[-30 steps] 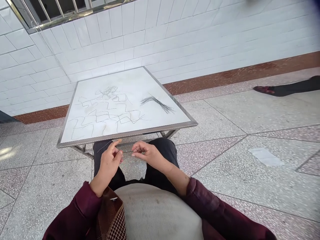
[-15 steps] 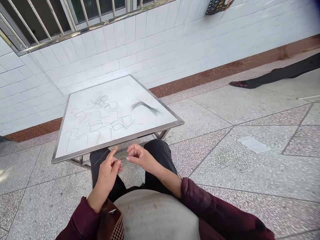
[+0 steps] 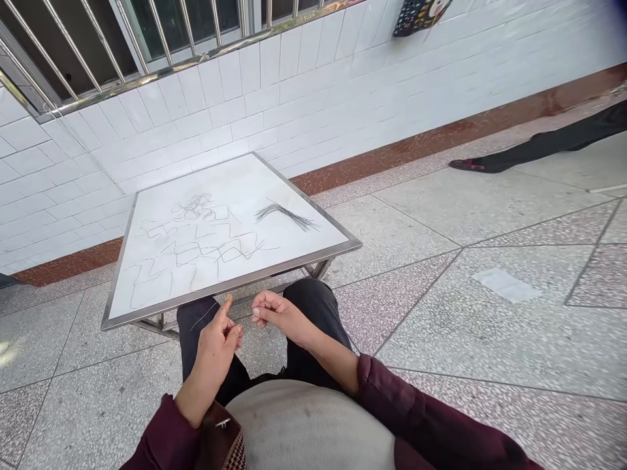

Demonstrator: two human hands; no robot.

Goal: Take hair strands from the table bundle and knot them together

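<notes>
A thin wire (image 3: 202, 318) sticks out to the left from my left hand (image 3: 218, 339), whose thumb and fingers are closed on it while the index finger points up. My right hand (image 3: 275, 313) is held just across a small gap, thumb and fingertips pinched together; whatever lies between them is too small to make out. Both hands are over my lap, in front of the table's near edge. On the white tabletop (image 3: 294, 251), several bent wires (image 3: 196, 248) are spread out, with a tangled clump (image 3: 197, 203) behind them. A bundle of dark straight-ended wires (image 3: 287, 214) lies to the right.
The table has a metal rim (image 3: 235, 279) and stands by a white tiled wall (image 3: 313, 98) below a barred window (image 3: 161, 29). A pale sheet (image 3: 507, 285) lies on the floor. Another person's leg (image 3: 539, 147) extends in from the right. A patterned bag (image 3: 416, 16) hangs above.
The fingers of my right hand have drawn together into a tighter pinch. The wire stretch seen between my hands earlier no longer shows clearly. The view has shifted slightly.
</notes>
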